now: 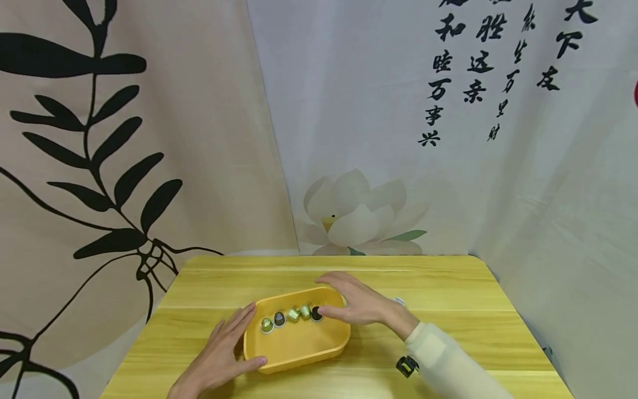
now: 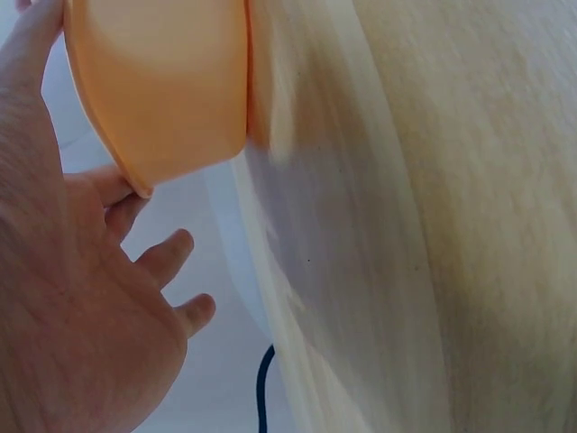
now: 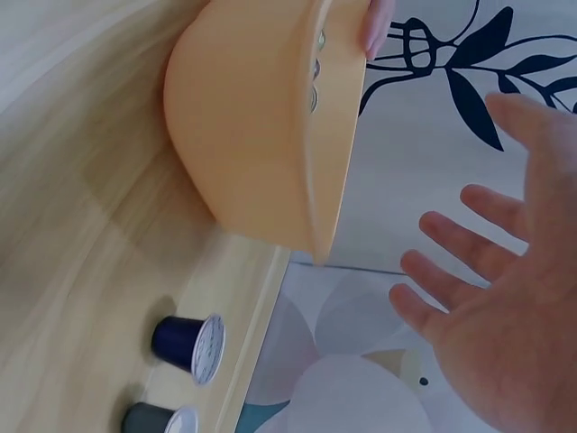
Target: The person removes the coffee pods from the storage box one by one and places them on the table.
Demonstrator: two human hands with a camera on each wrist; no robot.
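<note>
A yellow tray (image 1: 299,363) rests on the wooden table, with several coffee capsules (image 1: 293,315) in a row inside it, some green or gold, others dark. My left hand (image 1: 219,346) grips the tray's left end, thumb at the front rim and fingertips at the back left rim. Over the tray's right end hovers my right hand (image 1: 356,299), its fingers spread and holding nothing; the right wrist view shows a gap between it and the rim. Beyond the tray in that view, a dark blue capsule (image 3: 187,345) and a dark grey capsule (image 3: 158,419) lie on the table.
The wooden table (image 1: 448,282) ends at a patterned cloth backdrop (image 1: 359,127). A pale capsule top (image 1: 399,301) shows just behind my right wrist in the head view. A small black device (image 1: 407,366) is at my right sleeve.
</note>
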